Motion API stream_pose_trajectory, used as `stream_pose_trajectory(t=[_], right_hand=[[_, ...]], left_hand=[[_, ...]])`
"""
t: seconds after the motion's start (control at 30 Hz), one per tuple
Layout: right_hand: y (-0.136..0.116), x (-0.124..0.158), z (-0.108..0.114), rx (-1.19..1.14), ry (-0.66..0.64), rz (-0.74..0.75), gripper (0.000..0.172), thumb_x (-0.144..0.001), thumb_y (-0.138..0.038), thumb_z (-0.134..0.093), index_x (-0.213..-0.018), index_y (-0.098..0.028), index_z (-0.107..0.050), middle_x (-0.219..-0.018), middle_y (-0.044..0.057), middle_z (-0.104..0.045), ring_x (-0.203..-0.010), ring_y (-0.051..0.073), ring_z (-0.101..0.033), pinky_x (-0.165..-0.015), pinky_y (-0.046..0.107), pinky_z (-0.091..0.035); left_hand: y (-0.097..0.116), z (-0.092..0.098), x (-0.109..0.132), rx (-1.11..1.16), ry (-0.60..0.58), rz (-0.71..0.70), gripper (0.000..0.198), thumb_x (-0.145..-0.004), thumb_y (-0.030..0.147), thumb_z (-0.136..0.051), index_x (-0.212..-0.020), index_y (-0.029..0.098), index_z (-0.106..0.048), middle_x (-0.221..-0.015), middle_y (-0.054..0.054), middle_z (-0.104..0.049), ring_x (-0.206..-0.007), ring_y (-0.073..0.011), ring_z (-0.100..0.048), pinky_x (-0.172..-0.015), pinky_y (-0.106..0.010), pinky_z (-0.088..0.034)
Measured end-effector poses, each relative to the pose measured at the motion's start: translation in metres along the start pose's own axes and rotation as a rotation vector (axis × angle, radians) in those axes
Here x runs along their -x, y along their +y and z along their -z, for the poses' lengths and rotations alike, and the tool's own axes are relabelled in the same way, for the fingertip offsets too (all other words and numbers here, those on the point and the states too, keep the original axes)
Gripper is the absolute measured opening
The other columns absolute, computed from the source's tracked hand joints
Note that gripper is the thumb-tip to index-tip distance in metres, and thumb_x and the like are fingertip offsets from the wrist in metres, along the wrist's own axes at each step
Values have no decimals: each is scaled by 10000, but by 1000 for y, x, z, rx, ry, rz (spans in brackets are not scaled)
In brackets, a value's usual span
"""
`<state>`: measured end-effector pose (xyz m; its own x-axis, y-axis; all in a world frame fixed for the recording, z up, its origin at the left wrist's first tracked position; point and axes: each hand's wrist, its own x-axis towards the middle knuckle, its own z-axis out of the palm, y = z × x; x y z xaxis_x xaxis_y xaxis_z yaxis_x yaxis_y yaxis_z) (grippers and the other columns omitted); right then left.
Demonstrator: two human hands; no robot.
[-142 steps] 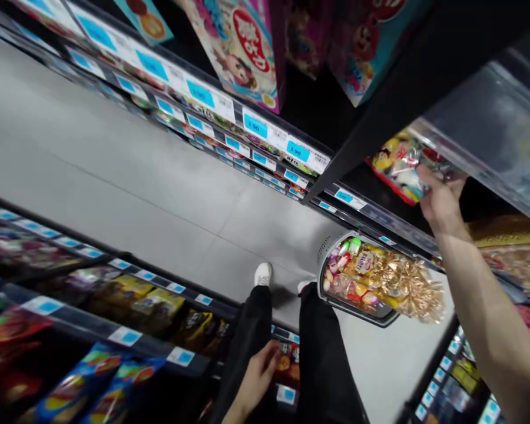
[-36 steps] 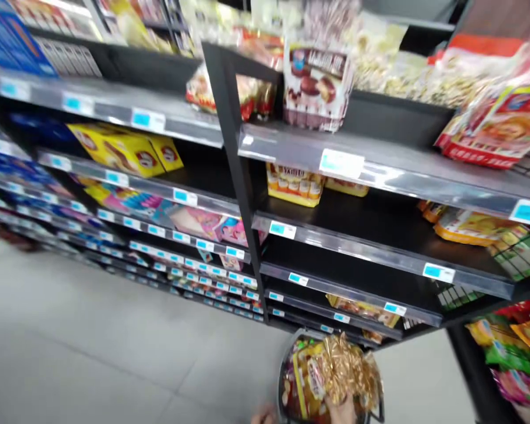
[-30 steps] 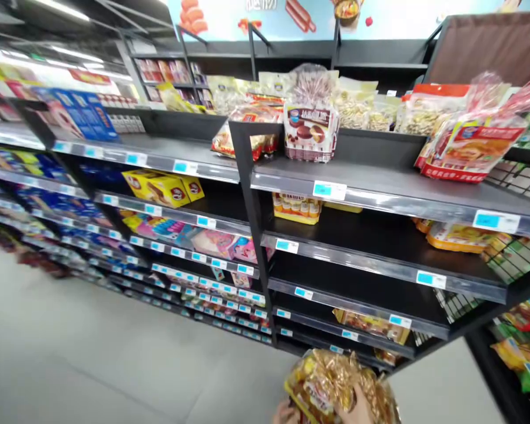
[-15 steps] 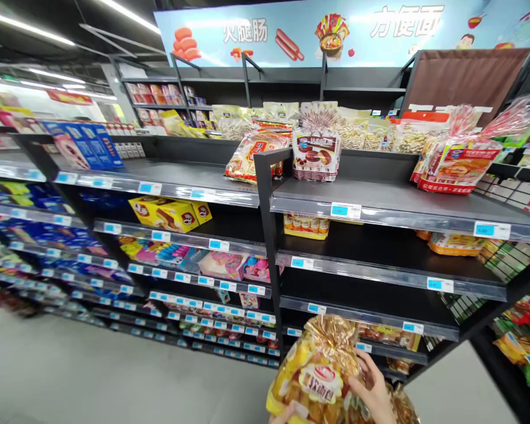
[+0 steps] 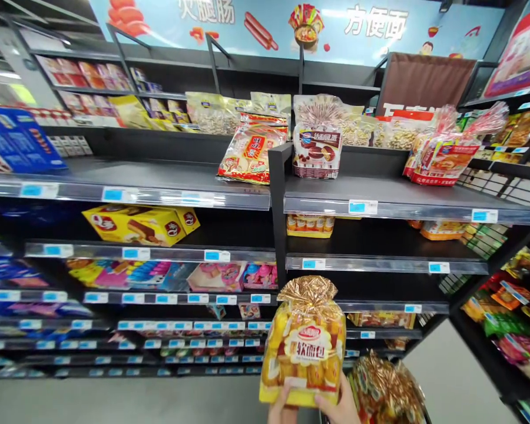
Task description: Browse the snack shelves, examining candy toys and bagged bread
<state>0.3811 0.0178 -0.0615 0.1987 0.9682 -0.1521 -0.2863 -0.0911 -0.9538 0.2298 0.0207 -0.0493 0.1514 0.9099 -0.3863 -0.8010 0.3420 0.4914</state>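
Note:
Both my hands hold a yellow bag of soft bread, gathered at the top in gold foil. It is upright in front of the lower shelves. My left hand grips its bottom left corner, thumb on the front. At the bottom right, my right hand grips it the same way. The fingers behind the bag are hidden. Just right of my right hand, more gold-topped bags stand low down, in a dark-edged container that is mostly out of frame.
On the top shelf stand a chocolate pie bag, red-and-white bags and a rice cracker bag. Yellow boxes lie one level below on the left. A dark upright post divides the shelves. Colourful packets fill a rack at right.
The bread bag has risen and turned upright, its front now facing me. My right hand has moved from its upper right side down to the bottom corner. The view has swung right.

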Motion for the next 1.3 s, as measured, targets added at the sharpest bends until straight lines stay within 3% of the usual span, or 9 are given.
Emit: stream_pose_trajectory(t=[0.07,0.13,0.3,0.4,0.63,0.83,1.07,1.3], right_hand=[[-5,4,-11,-23,89,46,772,-612,-580,-908,-1287,-268,-701,-1186,134,-778,-1115,413,-732,-979,555,-598],[-19,7,-20,-7,179,107,730,-685,-558,-877,-1324,-262,-682,-1211,131,-771,-1131,397,-727,-966,534,-609],[-63,12,-35,30,314,263,560,-765,-490,-846,-1234,-217,-710,-1075,94,-792,-978,290,-752,-889,426,-627],[-71,17,-38,69,347,330,466,-819,-470,-807,-1185,-196,-717,-1011,78,-787,-976,253,-731,-917,381,-597],[-58,27,-47,51,365,279,435,-882,-492,-739,-1197,-194,-703,-1091,85,-768,-988,233,-707,-902,345,-571],[-63,26,-58,83,358,245,400,-880,-487,-748,-1132,-179,-705,-1042,75,-762,-918,211,-690,-865,322,-557],[-61,32,-64,101,351,230,422,-860,-520,-757,-1101,-175,-727,-999,73,-755,-864,209,-682,-805,317,-559],[-60,37,-72,116,339,230,435,-869,-512,-744,-1156,-186,-714,-1041,75,-769,-934,225,-695,-856,320,-564]], left_hand=[[5,-4,-22,8,-24,-16,800,-596,575,-919,-1352,441,-695,-1376,-58,-713,-1415,-438,-525,-1186,-566,-457],[11,-13,-27,19,-31,-37,759,-639,540,-910,-1351,377,-704,-1404,-80,-693,-1405,-436,-543,-1198,-598,-435],[34,-53,-8,-44,-85,-56,679,-710,456,-903,-1342,316,-699,-1375,-102,-712,-1364,-381,-597,-1114,-553,-514],[43,-66,1,-95,-104,-93,683,-725,462,-901,-1356,324,-677,-1358,-92,-722,-1295,-339,-652,-1043,-486,-564],[53,-55,15,-176,-71,-142,693,-744,458,-893,-1370,302,-639,-1304,-86,-741,-1171,-295,-716,-951,-417,-605],[63,-53,17,-186,-70,-136,622,-752,468,-887,-1300,275,-664,-1221,-83,-764,-1053,-259,-746,-913,-423,-619],[67,-42,21,-180,-55,-125,561,-748,448,-893,-1239,260,-698,-1179,-80,-776,-1024,-244,-746,-877,-398,-629],[70,-34,23,-171,-55,-122,630,-752,456,-884,-1315,267,-675,-1211,-78,-772,-1036,-253,-747,-920,-417,-620]])
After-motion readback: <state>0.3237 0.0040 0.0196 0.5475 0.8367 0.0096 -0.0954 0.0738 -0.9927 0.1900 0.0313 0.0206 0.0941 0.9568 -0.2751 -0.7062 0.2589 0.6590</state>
